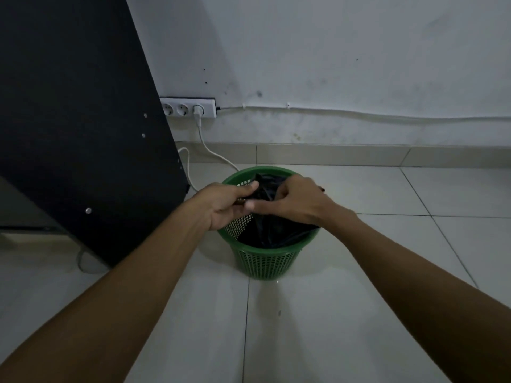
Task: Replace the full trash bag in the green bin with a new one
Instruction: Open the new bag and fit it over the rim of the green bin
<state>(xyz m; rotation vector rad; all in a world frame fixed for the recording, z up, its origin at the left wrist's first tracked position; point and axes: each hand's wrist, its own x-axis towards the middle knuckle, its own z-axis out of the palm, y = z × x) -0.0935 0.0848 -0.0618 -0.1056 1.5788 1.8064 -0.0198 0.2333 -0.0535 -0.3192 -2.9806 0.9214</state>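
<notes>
Both hands sit over the bin (265,261), which stands on the floor (345,313) at 12 o'clock from me, near the wall (331,51). The black bag (272,230) is inside the bin, its top gathered up toward the middle.

Left hand (226,203): fingers curled, thumb pressed down, pinching a fold of bag at the 9 o'clock side of the mouth. Right hand (296,201): fingers bunched, pinching bag film at about 1 o'clock, thumb pointing back toward the left hand. The hands are close together, nearly touching. My read: the slack is pulled to the centre so the neck can be closed or tied before lifting. I can't tell whether a knot exists; the hands hide it.

The bin stays on the floor, so its own weight probably steadies it while the neck gets worked.

Count:
- bin: 1, green mesh
- bag: 1, black; no spare bag in view
- hands: 2, both on the bag
- power strip (190,107): 1 at 11 o'clock on the wall, three sockets showing, one plug in
- white cable (213,153): 1 dropping from the plug, passing behind the bin
- dark cabinet panel (77,120): 1 at 9–10 o'clock
</notes>
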